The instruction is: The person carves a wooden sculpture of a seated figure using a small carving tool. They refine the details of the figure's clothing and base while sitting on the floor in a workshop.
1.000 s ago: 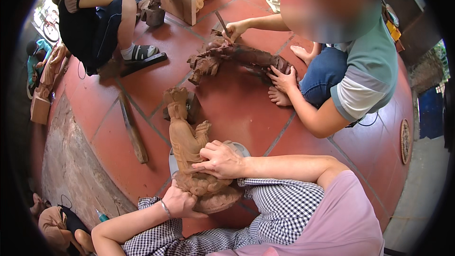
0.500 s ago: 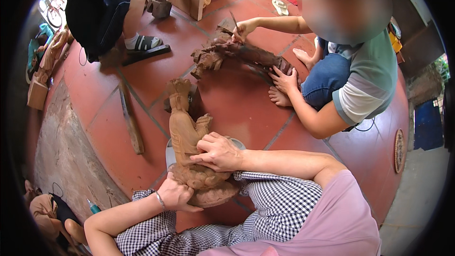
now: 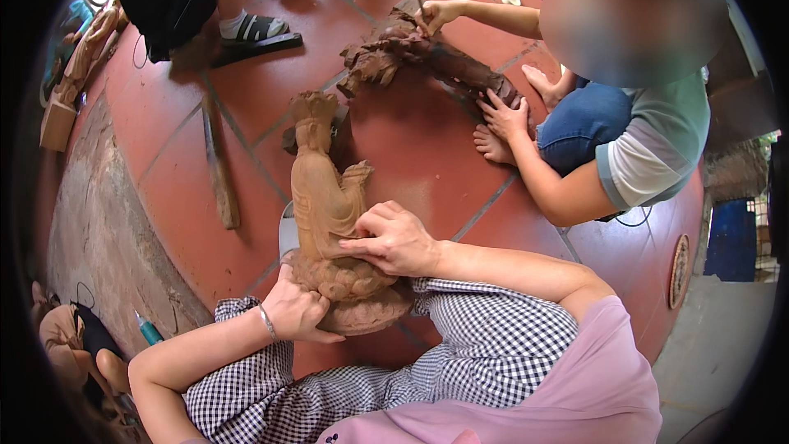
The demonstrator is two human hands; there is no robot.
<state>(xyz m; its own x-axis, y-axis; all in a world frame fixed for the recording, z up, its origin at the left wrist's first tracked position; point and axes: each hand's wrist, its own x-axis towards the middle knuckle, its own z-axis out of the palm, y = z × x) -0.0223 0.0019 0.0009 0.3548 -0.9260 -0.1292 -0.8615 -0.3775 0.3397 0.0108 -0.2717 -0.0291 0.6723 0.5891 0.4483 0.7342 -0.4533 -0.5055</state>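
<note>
Statue (image 3: 322,197), of carved brown wood, is lain tilted on the red tile floor (image 3: 427,156), head toward 12 o'clock, base (image 3: 362,312) at the lap. The base is cupped at 7 o'clock by the left hand (image 3: 297,310), fingers curled; the right hand (image 3: 394,240) is pressed on the waist, fingertips pinched together. A slip could be risked if pressure is uneven, rolling it toward the stick (image 3: 219,166) at 9 o'clock.

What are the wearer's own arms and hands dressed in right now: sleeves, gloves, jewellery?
Both hands are bare, with no gloves. The left hand has a thin silver bangle at the wrist. The right hand wears nothing visible. Both forearms are uncovered, with no sleeves in sight up to the elbows.
</note>
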